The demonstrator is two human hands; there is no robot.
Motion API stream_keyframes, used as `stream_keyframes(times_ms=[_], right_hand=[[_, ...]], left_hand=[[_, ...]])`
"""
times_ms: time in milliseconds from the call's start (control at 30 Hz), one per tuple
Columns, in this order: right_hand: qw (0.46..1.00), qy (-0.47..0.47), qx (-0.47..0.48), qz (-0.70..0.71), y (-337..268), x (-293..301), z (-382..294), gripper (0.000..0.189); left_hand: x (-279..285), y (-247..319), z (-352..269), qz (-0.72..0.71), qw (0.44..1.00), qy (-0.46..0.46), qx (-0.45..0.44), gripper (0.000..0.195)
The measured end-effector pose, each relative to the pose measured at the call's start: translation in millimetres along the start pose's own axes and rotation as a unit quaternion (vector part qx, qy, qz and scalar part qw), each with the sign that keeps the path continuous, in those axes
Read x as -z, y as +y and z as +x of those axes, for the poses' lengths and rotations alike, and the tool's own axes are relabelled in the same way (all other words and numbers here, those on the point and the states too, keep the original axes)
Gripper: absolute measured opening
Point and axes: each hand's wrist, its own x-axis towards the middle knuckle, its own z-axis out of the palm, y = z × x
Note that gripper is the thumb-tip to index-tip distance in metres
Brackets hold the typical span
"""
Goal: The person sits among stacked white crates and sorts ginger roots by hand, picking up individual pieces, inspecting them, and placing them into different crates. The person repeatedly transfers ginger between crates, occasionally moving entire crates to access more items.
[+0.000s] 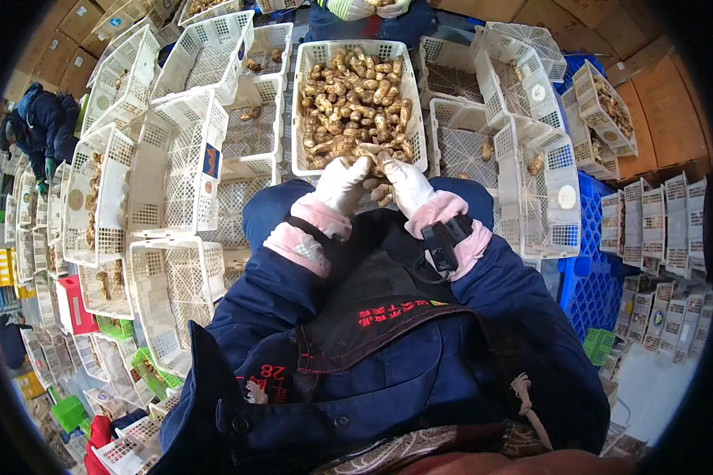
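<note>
A white plastic crate [299, 107] stands before me, heaped with brown, knobbly mushrooms [356, 95], matsutake-like in shape. Over its near edge both gloved hands meet at a cluster of these mushrooms [375, 159]. My left hand [343, 183], in a white glove with a pink cuff, grips the cluster from the left, thumb on top. My right hand [408, 183], gloved alike and with a black device strapped at the wrist, grips it from the right. Several mushroom stems hang between the hands, below the thumbs. The fingers beneath the cluster are mostly hidden.
White perforated crates [172, 160] stand stacked on the left, others [538, 190] on the right, some holding a few mushrooms. A blue plastic pallet [594, 261] lies at right. Across the full crate, a person's gloved hands [368, 8] hold something. Another person [41, 127] bends at far left.
</note>
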Motion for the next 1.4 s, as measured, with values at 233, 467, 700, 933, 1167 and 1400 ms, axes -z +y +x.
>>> stream_keyframes(times_ms=[233,467,700,933,1167,1400], right_hand=[[0.989,0.047,-0.037,0.137,0.9,-8.5,3.2,0.049],[0.998,0.036,-0.015,0.053,2.2,-0.2,10.7,0.054],[0.999,-0.016,-0.039,0.031,9.0,10.1,19.6,0.051],[0.997,-0.035,-0.036,0.065,15.2,11.6,17.5,0.05],[0.994,-0.071,0.024,-0.078,-25.2,68.3,17.4,0.049],[0.985,0.122,-0.121,-0.019,-69.9,283.9,87.1,0.036]], left_hand=[[-8.9,5.1,3.3,-0.082,0.995,-0.055,0.025,0.05],[-4.2,-1.2,1.6,0.035,0.996,0.072,-0.032,0.06],[5.7,-7.4,8.9,0.08,0.994,0.047,-0.055,0.06],[18.4,-11.2,10.0,0.171,0.982,0.079,-0.03,0.059],[42.7,-30.8,13.5,0.132,0.987,0.089,-0.012,0.08],[78.7,-24.2,5.5,0.122,0.968,0.219,-0.027,0.056]])
